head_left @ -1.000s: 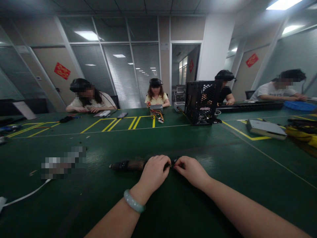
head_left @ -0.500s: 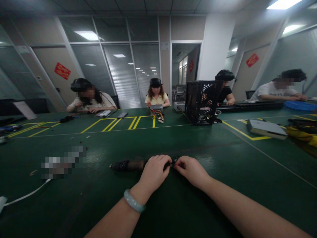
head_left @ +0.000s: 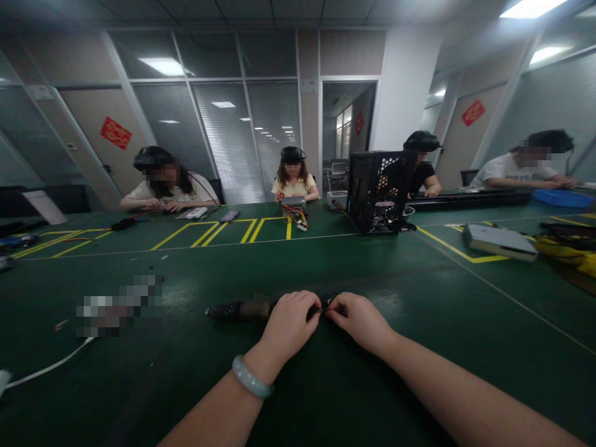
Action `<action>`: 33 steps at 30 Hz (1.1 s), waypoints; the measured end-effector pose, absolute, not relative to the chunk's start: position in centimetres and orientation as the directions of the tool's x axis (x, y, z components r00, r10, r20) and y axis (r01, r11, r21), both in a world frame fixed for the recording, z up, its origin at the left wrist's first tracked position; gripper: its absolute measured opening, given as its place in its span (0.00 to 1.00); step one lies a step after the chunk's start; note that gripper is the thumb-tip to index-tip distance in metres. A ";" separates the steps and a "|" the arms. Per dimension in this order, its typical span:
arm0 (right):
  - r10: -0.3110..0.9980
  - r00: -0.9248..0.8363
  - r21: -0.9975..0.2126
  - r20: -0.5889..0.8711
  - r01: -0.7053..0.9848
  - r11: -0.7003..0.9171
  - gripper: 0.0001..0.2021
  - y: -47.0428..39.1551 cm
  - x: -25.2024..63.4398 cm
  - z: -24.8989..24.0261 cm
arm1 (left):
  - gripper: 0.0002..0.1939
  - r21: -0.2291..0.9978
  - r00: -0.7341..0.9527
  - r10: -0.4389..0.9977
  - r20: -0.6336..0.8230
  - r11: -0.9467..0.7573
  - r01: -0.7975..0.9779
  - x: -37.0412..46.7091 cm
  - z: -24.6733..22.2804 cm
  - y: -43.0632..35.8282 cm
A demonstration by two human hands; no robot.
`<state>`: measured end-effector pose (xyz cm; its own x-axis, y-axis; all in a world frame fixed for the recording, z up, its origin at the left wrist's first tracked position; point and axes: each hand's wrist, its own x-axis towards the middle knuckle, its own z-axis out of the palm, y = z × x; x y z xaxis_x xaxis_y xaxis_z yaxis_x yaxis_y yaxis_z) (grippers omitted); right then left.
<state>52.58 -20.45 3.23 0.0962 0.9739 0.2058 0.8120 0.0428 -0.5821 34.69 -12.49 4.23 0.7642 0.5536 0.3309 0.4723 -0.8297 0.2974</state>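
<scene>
A dark, stick-shaped electric screwdriver (head_left: 254, 310) lies on the green table with its narrow tip pointing left. My left hand (head_left: 292, 320), with a pale green bangle on the wrist, is closed around its rear part and hides much of it. Close beside, my right hand (head_left: 361, 320) pinches a small dark piece at the tool's back end. The fingertips of both hands nearly meet there. What exactly the right fingers grip is too small and shaded to make out.
To the left a blurred-out object trails a white cable (head_left: 51, 367). Further back stands an open black computer case (head_left: 375, 192). A silver metal box (head_left: 500, 242) lies to the right, near a blue tray (head_left: 561, 198). Across the table several people sit working; one handles a power supply (head_left: 293, 202).
My hands stay almost in place, with only slight finger movement at the screwdriver's back end. The person at the far left has lowered a raised hand to the table.
</scene>
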 end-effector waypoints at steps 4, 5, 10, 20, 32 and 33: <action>0.976 0.100 -0.585 0.191 0.810 0.031 0.05 -20.6 52.5 3.5 | 0.06 0.305 0.766 0.560 0.317 -0.825 0.476 34.7 4.3 -12.5; 0.976 0.101 -0.584 0.192 0.811 0.031 0.05 -20.6 52.5 3.5 | 0.06 0.310 0.764 0.563 0.316 -0.822 0.478 34.7 4.3 -12.5; 0.975 0.096 -0.579 0.202 0.814 0.040 0.05 -20.6 52.5 3.4 | 0.05 0.325 0.757 0.563 0.332 -0.821 0.469 34.6 4.1 -12.5; 0.974 0.085 -0.587 0.210 0.807 0.057 0.05 -20.6 52.6 3.4 | 0.05 0.338 0.746 0.578 0.330 -0.810 0.478 34.5 4.3 -12.7; 0.969 0.088 -0.590 0.231 0.804 0.068 0.05 -20.3 52.8 2.8 | 0.08 0.298 0.753 0.558 0.349 -0.828 0.476 34.6 4.0 -12.5; 0.968 0.088 -0.593 0.233 0.802 0.070 0.05 -20.3 52.8 2.8 | 0.07 0.302 0.753 0.558 0.349 -0.828 0.473 34.6 4.0 -12.5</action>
